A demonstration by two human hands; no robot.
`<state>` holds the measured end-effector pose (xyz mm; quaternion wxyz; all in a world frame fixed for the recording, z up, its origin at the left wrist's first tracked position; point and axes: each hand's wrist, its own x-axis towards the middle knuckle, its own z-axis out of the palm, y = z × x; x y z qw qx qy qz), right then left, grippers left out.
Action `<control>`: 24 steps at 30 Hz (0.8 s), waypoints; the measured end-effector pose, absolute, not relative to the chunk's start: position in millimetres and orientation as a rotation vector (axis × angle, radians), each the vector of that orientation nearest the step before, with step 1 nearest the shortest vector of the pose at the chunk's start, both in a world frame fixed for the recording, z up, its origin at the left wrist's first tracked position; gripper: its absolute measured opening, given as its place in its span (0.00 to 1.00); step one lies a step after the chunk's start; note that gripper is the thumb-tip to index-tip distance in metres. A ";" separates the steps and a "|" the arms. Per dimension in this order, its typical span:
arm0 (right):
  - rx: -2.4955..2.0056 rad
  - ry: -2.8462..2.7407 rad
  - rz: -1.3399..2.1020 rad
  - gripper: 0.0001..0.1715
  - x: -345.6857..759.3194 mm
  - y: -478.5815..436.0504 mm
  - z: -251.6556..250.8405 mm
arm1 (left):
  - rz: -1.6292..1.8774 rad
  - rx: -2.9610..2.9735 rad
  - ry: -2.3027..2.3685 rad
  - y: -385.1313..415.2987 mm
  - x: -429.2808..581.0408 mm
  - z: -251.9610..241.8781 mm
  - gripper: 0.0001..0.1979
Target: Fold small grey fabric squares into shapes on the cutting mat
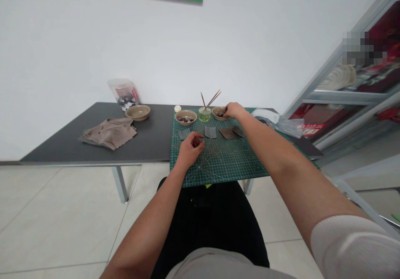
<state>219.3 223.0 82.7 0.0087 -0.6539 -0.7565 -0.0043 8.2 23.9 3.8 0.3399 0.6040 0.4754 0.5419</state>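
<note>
My left hand (pixel 190 149) hangs low over the green cutting mat (pixel 225 166), its fingers curled, and a small dark bit may lie inside them. It is nearest a grey-green square of abrasive sheet (pixel 184 134). My right hand (pixel 233 110) reaches the far edge of the mat, fingertips at a small tan bowl (pixel 218 113) holding dark pieces. Whether those fingers grip anything is hidden. Several dark squares (pixel 227 133) lie in a row between my hands. A wider tan bowl (pixel 186 117) of dark pieces stands behind my left hand.
A glass jar (pixel 204 114) holds several thin brushes (pixel 211 100), with a small white-capped bottle (pixel 177 108) nearby. On the dark grey table (pixel 150 133) are a beige cloth (pixel 109 133), another bowl (pixel 137 112) and a clear tub (pixel 124 93). A plastic bag (pixel 278 123) lies right.
</note>
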 end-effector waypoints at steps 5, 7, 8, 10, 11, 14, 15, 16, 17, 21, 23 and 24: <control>-1.788 -2.340 -0.158 0.17 197.5 168.0 99.7 | 1.442 1.598 1.235 24.5 8.0 2.3 0.05; -1.504 -2.485 -0.125 0.16 176.5 136.2 105.3 | 1.453 1.611 1.242 24.5 8.3 1.7 0.04; -1.384 -2.528 -0.105 0.15 163.9 122.0 107.1 | 1.455 1.614 1.243 24.5 8.5 1.6 0.04; -1.201 -2.559 -0.072 0.15 136.2 102.3 108.6 | 1.456 1.614 1.241 24.4 8.8 1.6 0.05; -1.150 -2.572 -0.061 0.15 122.1 97.9 108.1 | 1.458 1.612 1.242 24.3 8.8 1.7 0.05; -1.100 -2.591 -0.049 0.15 83.0 105.3 102.2 | 1.472 1.615 1.249 24.2 8.7 1.4 0.05; -1.106 -2.598 -0.044 0.15 72.2 112.0 99.2 | 1.479 1.617 1.248 24.2 8.7 1.0 0.05; -1.127 -2.605 -0.045 0.16 62.7 119.4 96.1 | 1.483 1.618 1.243 24.3 8.6 0.5 0.05; -1.175 -2.610 -0.051 0.16 54.8 126.7 93.0 | 1.490 1.617 1.233 24.5 8.6 -0.2 0.05; -1.337 -2.628 -0.022 0.18 36.8 149.2 83.1 | 1.489 1.607 1.184 26.3 8.6 -2.0 0.05; -1.420 -2.638 0.020 0.20 34.0 156.9 78.4 | 1.488 1.592 1.183 27.6 8.4 -1.8 0.04; -1.455 -2.647 0.041 0.20 33.6 160.4 75.9 | 1.490 1.581 1.185 28.1 8.3 -1.6 0.04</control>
